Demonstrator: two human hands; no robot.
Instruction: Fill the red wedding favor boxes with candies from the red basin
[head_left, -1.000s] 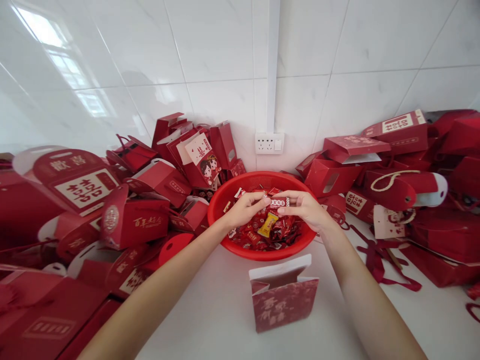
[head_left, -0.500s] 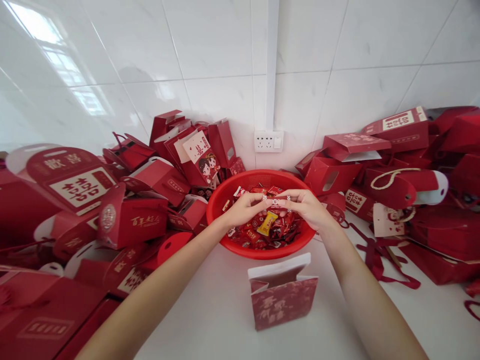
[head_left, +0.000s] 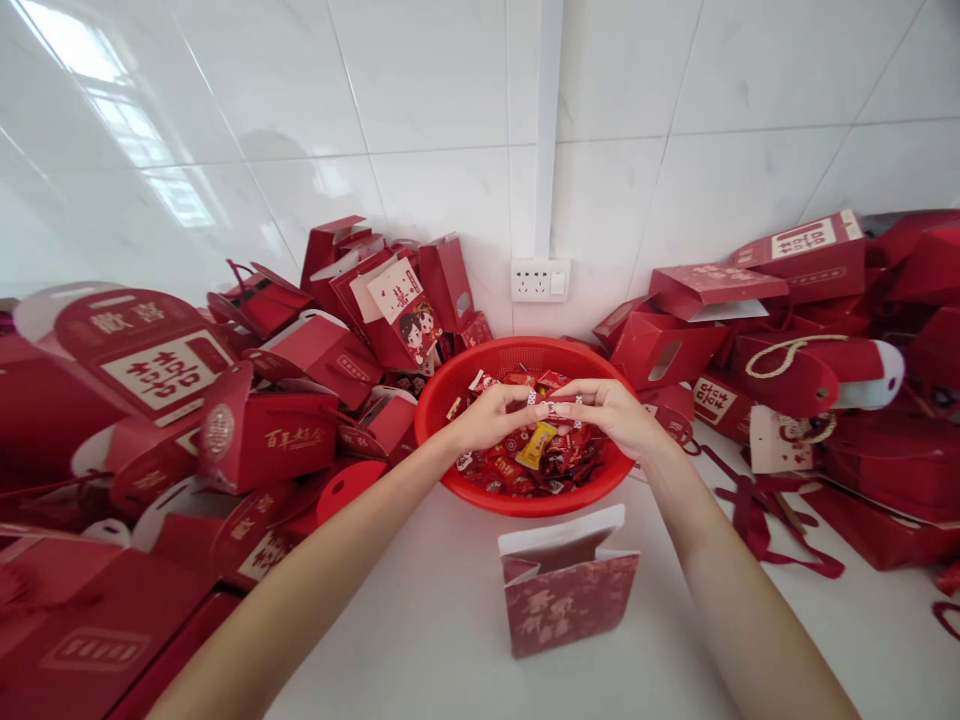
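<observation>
"While the left hand (head_left: 487,420) and right hand (head_left: 626,418) hang over the basket (head_left: 525,506), what's in them?"

"One wrapped sweet (head_left: 561,408), pinched between nearly closed fingertips. A yellow sweet (head_left: 535,446) lies below, in the basket; the open box (head_left: 574,607) stands nearer the person."

Left hand (head_left: 491,416), right hand (head_left: 613,414) and both forearms (head_left: 330,558) are bare.

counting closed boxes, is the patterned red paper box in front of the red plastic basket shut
No, the patterned red paper box has its top gaping open, showing its inside.
</observation>
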